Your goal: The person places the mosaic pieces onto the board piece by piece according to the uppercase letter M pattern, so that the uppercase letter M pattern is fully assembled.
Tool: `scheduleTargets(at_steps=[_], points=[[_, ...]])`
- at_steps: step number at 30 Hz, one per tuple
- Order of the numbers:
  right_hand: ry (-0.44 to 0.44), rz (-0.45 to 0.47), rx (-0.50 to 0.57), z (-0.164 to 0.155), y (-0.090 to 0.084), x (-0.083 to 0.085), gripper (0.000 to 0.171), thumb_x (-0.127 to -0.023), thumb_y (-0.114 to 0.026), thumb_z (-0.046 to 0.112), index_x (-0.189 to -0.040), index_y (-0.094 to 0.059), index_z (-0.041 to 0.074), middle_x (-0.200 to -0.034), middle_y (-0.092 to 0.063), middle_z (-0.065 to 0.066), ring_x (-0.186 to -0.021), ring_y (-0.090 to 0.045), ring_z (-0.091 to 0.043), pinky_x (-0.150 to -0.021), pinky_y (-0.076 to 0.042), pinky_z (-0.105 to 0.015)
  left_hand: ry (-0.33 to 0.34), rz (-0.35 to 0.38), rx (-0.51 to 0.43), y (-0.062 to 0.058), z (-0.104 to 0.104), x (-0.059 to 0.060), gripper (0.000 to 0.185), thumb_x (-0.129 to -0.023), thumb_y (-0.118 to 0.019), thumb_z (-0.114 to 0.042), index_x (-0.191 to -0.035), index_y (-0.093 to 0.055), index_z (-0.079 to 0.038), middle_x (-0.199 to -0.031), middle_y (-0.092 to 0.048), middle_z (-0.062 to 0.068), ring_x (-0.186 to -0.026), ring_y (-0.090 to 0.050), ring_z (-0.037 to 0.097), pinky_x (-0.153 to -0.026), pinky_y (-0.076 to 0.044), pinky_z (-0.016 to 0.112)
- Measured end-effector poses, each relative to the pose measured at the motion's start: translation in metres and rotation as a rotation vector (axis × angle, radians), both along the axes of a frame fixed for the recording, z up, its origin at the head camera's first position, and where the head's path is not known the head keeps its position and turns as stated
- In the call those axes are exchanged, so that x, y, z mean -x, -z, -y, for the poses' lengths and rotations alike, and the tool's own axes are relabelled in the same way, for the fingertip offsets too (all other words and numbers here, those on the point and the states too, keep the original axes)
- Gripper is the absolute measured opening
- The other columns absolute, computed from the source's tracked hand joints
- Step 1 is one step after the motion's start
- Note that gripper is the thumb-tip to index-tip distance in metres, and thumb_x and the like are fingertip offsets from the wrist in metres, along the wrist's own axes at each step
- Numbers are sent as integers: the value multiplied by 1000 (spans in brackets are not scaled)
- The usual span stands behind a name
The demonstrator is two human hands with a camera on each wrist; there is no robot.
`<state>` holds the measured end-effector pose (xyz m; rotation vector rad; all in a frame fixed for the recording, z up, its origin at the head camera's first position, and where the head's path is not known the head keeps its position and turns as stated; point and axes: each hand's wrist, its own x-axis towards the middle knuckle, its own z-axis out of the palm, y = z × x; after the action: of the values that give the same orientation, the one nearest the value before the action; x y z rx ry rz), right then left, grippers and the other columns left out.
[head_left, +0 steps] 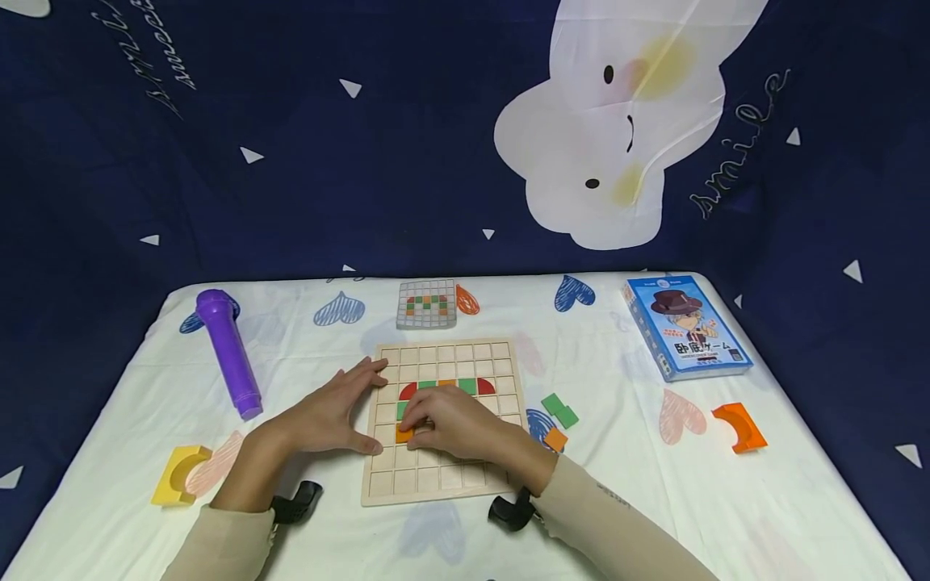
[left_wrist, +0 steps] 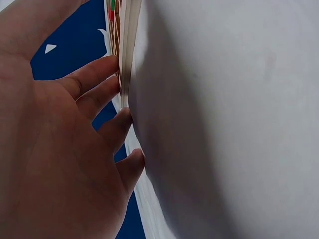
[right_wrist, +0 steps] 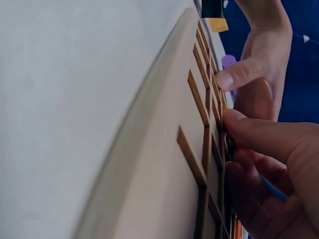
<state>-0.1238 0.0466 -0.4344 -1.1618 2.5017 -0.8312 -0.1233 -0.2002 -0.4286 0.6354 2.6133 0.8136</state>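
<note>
A wooden grid board (head_left: 472, 476) lies on the table, with a row of red, green and orange tiles across its upper middle. My right hand (head_left: 458, 424) is over the board's left half, thumb and fingertips pinching an orange square tile (head_left: 402, 435) at a left-hand cell. Just above that tile sits a green tile (head_left: 402, 411), partly covered by the fingers. My left hand (head_left: 323, 411) is spread at the board's left edge, its fingertips touching the frame. In the left wrist view, the straight fingers (left_wrist: 102, 94) reach the board's side. Other cells are hidden under my right hand.
Two green tiles (head_left: 559, 410) and a loose orange tile (head_left: 555, 439) lie right of the board. Behind it is a small pattern card stack (head_left: 426, 323). A purple toy hammer (head_left: 231, 355) and yellow arch block (head_left: 173, 476) lie left; a blue game box (head_left: 686, 327) and orange arch (head_left: 743, 429) right.
</note>
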Motion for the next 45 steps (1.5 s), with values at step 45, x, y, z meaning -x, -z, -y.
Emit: scheduleTargets(at_steps=[45], points=[[-19, 122, 94, -25, -3, 2, 20, -92, -76, 23, -111, -78, 18, -106, -73, 9, -82, -56, 3, -76, -51, -12, -12, 6, 5, 0, -1, -1, 88, -66, -91, -46, -136, -52, -8, -169, -29, 11, -160, -16, 42, -128, -13, 68]])
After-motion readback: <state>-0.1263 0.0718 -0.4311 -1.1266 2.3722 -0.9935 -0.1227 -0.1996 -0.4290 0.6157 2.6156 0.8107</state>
